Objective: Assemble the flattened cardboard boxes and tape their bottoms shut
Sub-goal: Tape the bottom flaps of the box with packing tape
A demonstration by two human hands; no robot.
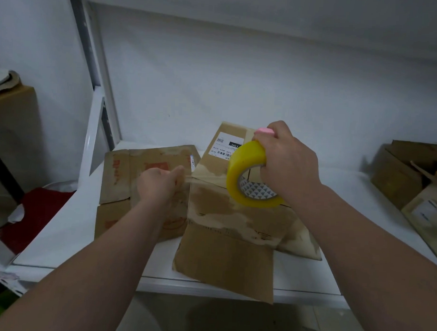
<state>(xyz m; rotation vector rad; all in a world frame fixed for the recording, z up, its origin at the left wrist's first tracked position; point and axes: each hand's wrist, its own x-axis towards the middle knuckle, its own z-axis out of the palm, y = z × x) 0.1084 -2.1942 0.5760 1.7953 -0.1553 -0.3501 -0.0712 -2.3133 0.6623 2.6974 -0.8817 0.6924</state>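
Note:
A worn brown cardboard box (224, 252) with a white shipping label stands on the white table (61, 234), one flap hanging over the front edge. My right hand (286, 165) grips a yellow roll of clear tape (246, 176) above the box, along with a small pink object (264, 131) at the fingertips. My left hand (160, 183) pinches the free end of the tape, and a clear strip (190, 201) is stretched from it to the roll, over the box. A flattened cardboard box (122, 181) with red print lies to the left, under my left hand.
More cardboard boxes (410, 187) sit at the right end of the table. A tall brown box (13, 133) stands at the far left beside a metal rack post (92, 62). A white wall is close behind. Red cloth (37, 216) lies lower left.

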